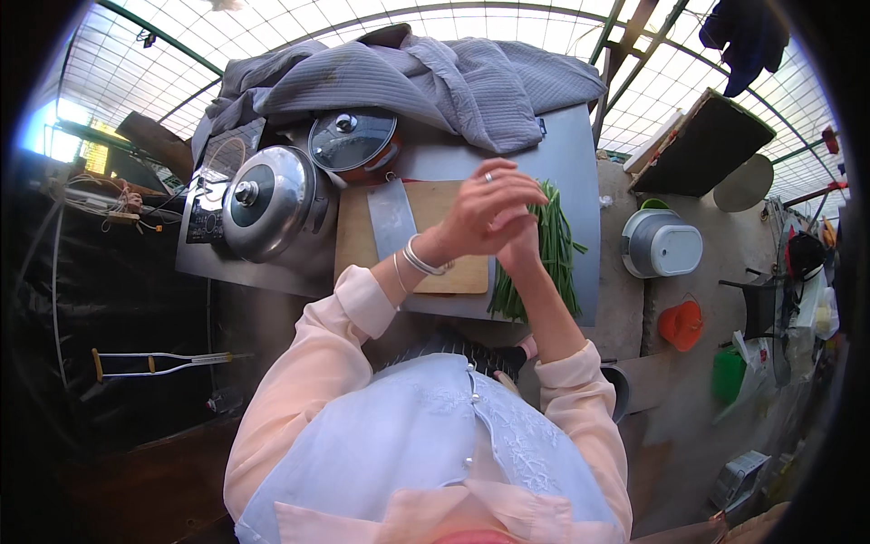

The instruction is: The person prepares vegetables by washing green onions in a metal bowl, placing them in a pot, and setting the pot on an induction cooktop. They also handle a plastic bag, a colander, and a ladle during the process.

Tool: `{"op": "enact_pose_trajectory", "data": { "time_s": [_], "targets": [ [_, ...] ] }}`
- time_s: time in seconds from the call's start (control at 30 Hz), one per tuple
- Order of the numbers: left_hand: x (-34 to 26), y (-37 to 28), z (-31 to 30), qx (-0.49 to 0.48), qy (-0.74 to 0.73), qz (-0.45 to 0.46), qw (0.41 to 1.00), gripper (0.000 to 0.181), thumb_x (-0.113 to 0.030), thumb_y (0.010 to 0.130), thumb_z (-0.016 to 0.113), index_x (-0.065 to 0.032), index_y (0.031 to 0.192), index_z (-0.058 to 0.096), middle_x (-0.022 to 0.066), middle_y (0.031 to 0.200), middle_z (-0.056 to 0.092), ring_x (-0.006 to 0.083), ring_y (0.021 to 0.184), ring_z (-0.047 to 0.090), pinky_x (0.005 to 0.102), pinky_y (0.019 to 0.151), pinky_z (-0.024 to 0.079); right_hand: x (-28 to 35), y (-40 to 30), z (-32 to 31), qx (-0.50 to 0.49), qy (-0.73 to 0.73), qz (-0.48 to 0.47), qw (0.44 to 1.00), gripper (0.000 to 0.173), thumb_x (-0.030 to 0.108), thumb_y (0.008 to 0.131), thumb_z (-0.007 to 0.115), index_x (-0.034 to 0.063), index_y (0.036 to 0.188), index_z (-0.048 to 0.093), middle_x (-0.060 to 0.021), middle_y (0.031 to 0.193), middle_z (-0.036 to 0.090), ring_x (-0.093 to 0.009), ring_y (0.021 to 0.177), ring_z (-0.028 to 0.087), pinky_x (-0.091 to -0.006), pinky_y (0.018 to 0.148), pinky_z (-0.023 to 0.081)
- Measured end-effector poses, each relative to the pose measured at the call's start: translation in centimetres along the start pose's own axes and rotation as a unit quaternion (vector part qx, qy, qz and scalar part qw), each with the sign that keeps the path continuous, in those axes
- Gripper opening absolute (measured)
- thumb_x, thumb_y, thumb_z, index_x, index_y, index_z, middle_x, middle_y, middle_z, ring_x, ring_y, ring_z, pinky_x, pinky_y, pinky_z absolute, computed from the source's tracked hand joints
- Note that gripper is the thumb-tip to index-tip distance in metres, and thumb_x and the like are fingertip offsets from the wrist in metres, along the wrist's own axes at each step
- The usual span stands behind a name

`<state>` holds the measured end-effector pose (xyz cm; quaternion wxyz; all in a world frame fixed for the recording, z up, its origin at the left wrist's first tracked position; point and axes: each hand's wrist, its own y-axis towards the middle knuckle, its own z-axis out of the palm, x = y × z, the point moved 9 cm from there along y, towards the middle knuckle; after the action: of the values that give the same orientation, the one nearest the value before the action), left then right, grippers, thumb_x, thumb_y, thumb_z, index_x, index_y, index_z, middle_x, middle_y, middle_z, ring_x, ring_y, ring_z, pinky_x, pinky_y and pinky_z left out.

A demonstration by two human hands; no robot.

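Above the right part of a wooden cutting board (448,277), my left hand (479,204), with a ring and bangles at the wrist, crosses in front of my right hand (518,234). The two overlap and seem to touch; whether anything is between them is hidden. A cleaver (393,221) lies on the board, its blade to the left of my hands. Just right of the board lies a bunch of long green garlic chives or similar leaves (554,265), partly behind my right hand.
A lidded steel pot (268,204) stands left of the board, beside an induction cooker (207,211). A glass-lidded pot (353,143) is behind. Grey quilted cloth (380,75) covers the table's far side. Basins (663,243) and a red bucket (680,326) are on the floor at right.
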<state>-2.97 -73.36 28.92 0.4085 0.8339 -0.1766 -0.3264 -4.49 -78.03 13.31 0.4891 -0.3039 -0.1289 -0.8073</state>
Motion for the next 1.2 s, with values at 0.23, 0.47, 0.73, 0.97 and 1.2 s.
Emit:
{"op": "enact_pose_trajectory", "data": {
  "time_s": [0.23,0.47,0.73,0.97,1.2],
  "targets": [
    [6.6,-12.8,-7.4,-0.011,0.061,-0.05,0.997,0.036,-0.034,0.091,0.043,-0.0025,0.099,0.059,0.0141,0.101,0.06,0.0311,0.095,0.058,0.0456,0.092,0.04,-11.9,2.1,6.5,-0.022,-0.026,0.138,0.99,0.043,0.031,0.096,0.039,0.0096,0.133,0.034,-0.0074,0.12,0.047,-0.017,0.107,0.051,-0.0339,0.086,0.046],
    [19.5,-28.0,-10.0,-0.333,-0.368,-0.639,0.588,0.034,-0.025,0.092,0.052,-0.002,0.116,0.045,0.0116,0.113,0.053,0.0218,0.095,0.058,0.038,0.079,0.051,-9.4,18.7,3.1,-0.052,-0.474,0.065,0.877,0.047,0.023,0.088,0.057,0.0042,0.128,0.039,-0.0129,0.11,0.054,-0.022,0.099,0.056,-0.0367,0.077,0.051],
    [28.6,-30.8,-10.7,-0.442,-0.52,-0.528,0.505,0.023,-0.017,0.093,0.048,0.0022,0.106,0.049,0.0133,0.107,0.053,0.0265,0.098,0.056,0.0425,0.086,0.05,-7.3,36.1,-3.6,-0.024,-0.614,0.24,0.751,0.057,0.034,0.086,0.055,0.0021,0.13,0.039,-0.0122,0.132,0.04,-0.026,0.112,0.048,-0.0453,0.081,0.048],
    [31.2,-26.1,-4.8,-0.52,-0.515,-0.494,0.47,0.013,-0.009,0.094,0.045,0.0018,0.099,0.049,0.0111,0.102,0.053,0.0248,0.095,0.057,0.0423,0.09,0.05,1.4,42.9,5.5,0.051,-0.891,-0.038,0.45,0.041,0.031,0.081,0.056,-0.0094,0.088,0.062,-0.0266,0.089,0.063,-0.038,0.085,0.062,-0.0426,0.08,0.048],
    [32.7,-20.4,1.6,-0.598,-0.529,-0.426,0.425,0.008,-0.01,0.094,0.046,-0.0027,0.098,0.047,0.0069,0.101,0.051,0.019,0.094,0.055,0.0374,0.083,0.052,-7.3,34.3,9.0,0.129,-0.894,-0.067,0.423,0.062,0.052,0.078,0.058,-0.0088,0.091,0.061,-0.0273,0.091,0.062,-0.038,0.088,0.062,-0.0426,0.079,0.048]
  ]
}}
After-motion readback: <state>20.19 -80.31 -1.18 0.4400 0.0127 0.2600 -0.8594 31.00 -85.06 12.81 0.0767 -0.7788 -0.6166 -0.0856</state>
